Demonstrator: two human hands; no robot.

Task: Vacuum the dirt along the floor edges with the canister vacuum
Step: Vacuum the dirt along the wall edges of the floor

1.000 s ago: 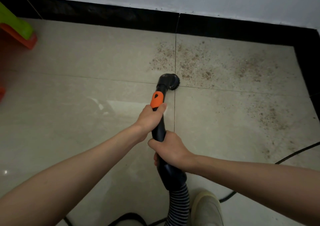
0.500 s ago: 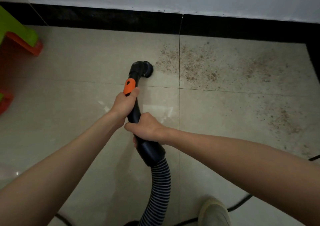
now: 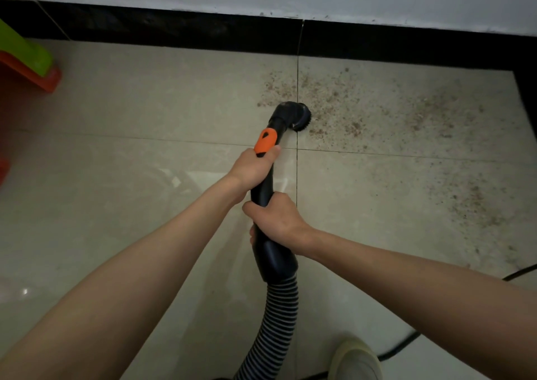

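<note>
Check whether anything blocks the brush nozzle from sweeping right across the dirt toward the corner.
Nothing visible does. The brush nozzle sits at the left edge of the dirt, and bare tile runs from there to the black baseboard. The black cable lies nearer the person, off that path.

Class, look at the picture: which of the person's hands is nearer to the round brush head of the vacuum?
Left. The left hand grips the wand just below the brush head, at the orange slider; the right hand grips farther back, toward the ribbed hose.
</note>
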